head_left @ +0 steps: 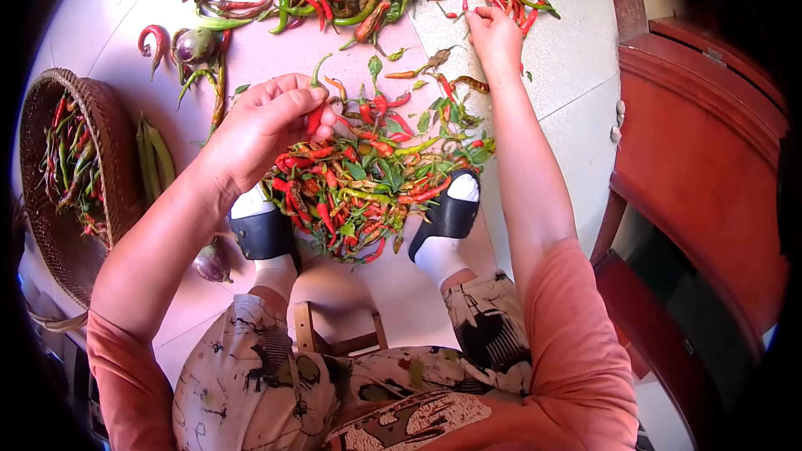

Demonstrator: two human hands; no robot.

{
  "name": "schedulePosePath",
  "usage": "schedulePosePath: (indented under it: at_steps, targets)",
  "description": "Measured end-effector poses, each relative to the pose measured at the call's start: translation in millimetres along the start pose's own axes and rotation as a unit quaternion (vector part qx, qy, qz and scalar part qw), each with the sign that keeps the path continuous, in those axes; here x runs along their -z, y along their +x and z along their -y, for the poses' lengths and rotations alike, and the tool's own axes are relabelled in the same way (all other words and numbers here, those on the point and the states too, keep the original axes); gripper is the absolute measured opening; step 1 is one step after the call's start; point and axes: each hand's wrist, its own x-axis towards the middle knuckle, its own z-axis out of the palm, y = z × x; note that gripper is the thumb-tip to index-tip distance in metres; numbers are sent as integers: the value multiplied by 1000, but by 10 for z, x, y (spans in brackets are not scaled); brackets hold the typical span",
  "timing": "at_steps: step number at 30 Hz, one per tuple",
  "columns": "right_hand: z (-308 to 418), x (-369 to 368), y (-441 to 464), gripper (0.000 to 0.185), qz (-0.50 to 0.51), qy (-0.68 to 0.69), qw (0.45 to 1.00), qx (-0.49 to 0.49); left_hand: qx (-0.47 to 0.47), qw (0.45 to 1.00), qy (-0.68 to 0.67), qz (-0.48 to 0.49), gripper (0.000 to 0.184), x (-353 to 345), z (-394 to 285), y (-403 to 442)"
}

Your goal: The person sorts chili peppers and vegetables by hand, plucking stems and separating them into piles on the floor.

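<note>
My left hand (pixel 271 121) is closed around a red chili pepper (pixel 314 120), whose curved green stem sticks up past the thumb. It hovers over the upper left of a near pile of red and green chili peppers (pixel 359 196) mixed with leaves, lying on the floor between my feet. Farther away, my right hand (pixel 497 42) pinches a small red chili pepper (pixel 465 4) at its fingertips. That hand is at the lower right edge of a second, far heap of chili peppers (pixel 368 2). Loose chilies and leaves are scattered between the two piles.
On the left stands a woven basket (pixel 117 146) with chilies inside. Beside it are long green pods (pixel 154 159) and a purple eggplant (pixel 212 260); another eggplant (pixel 195 46) lies farther up. Reddish wooden furniture (pixel 702 134) borders the right side. A wooden stool (pixel 305 327) is below me.
</note>
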Motion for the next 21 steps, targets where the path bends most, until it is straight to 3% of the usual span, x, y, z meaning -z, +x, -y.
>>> schedulePosePath:
  at_steps: [3,5,10,13,17,21]
  targets:
    - [284,38,32,35,-17,-94,995,23,3,1000,-10,-28,18,-29,-28,-60]
    - [394,38,77,33,-17,-148,989,-20,-1,1000,-10,-26,17,-15,-28,-71]
    - [313,-27,169,34,-15,-154,988,19,-7,1000,-4,-21,21,10,-3,-90]
    - [286,2,150,34,6,-167,986,22,1,997,-75,-20,29,-2,-40,-107]
    - [214,-25,101,34,13,-204,978,31,31,979,-192,62,41,73,-6,-118]
    - [204,5,73,28,18,-93,994,48,33,977,-206,54,39,73,-5,-137]
